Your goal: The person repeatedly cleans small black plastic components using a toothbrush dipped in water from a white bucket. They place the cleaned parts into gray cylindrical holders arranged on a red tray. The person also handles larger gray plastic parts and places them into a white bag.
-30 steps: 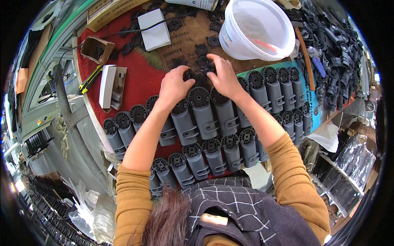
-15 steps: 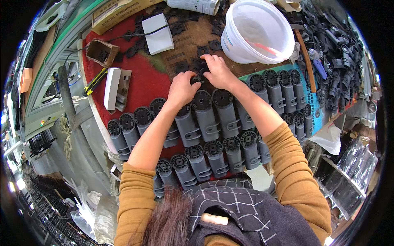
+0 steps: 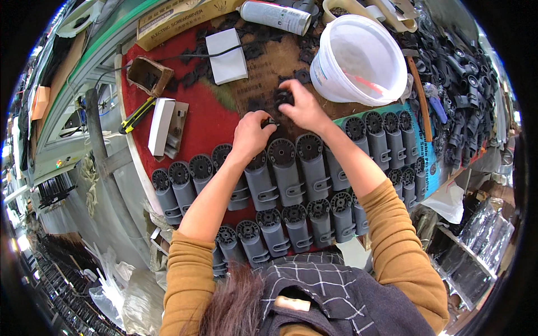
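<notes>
My left hand (image 3: 251, 134) is closed, with a small dark part (image 3: 270, 121) pinched between thumb and fingertips. To its right, my right hand (image 3: 306, 107) has its fingers curled round a black plastic part (image 3: 284, 98), perhaps more than one piece. Both hands are just beyond two rows of grey plastic tubes with black, spoked round ends. The nearest tubes are a grey tube (image 3: 286, 173) and its neighbour to the right (image 3: 313, 168), standing slightly below my fingers. Several loose flat black parts (image 3: 256, 105) lie around the hands on brown cardboard.
A white bucket (image 3: 325, 70) stands beyond my right hand. Farther off are a spray can (image 3: 274, 17), a white box (image 3: 226, 56) and a long cardboard box (image 3: 185, 23). A yellow cutter knife (image 3: 136, 115) lies left. Black fittings (image 3: 459, 95) are heaped at right.
My hands have drawn slightly apart, and the black part in my right hand now shows clearly. The whole view has shifted a little, so the table appears lower.
</notes>
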Action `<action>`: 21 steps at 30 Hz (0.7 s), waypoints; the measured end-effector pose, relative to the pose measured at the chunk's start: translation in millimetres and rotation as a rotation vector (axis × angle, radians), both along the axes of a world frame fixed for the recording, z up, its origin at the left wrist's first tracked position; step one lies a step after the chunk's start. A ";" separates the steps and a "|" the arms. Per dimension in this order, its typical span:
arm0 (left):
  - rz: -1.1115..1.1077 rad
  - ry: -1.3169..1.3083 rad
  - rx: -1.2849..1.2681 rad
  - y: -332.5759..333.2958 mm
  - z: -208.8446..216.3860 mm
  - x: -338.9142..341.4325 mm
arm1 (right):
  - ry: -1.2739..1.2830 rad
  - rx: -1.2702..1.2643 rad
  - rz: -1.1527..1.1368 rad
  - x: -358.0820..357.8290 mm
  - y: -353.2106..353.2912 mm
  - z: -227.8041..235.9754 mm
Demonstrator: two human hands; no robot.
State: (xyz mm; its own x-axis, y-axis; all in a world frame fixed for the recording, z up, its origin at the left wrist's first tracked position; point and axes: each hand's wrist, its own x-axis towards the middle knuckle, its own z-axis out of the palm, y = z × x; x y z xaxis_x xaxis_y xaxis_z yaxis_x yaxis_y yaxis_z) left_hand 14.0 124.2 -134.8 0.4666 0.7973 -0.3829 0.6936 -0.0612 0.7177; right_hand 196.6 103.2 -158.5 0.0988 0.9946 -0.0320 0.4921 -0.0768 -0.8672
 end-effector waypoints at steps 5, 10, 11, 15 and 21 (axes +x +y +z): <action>-0.120 0.031 0.123 -3.6 -1.5 0.4 | -0.271 -0.136 -0.059 12.6 15.4 -1.2; -0.159 0.026 0.061 -4.9 2.3 6.0 | -0.372 -0.189 -0.044 8.0 18.9 2.6; -0.128 0.009 -0.009 -4.0 2.6 6.0 | -0.340 -0.151 -0.022 7.1 18.5 3.4; 0.095 -0.142 0.083 8.7 -1.6 0.0 | -0.270 -0.033 0.060 4.1 14.4 5.0; 0.051 -0.024 0.389 17.4 -18.8 -1.3 | -0.320 0.061 0.101 -9.5 0.2 3.5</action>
State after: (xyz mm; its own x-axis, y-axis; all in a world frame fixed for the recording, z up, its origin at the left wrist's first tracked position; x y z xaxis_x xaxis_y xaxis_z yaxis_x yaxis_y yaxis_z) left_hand 12.7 141.6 -153.6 0.4282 0.9030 -0.0364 0.6858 -0.2985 0.6638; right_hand 187.1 103.4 -155.0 -0.0050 0.9990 0.0448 0.7422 0.0337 -0.6694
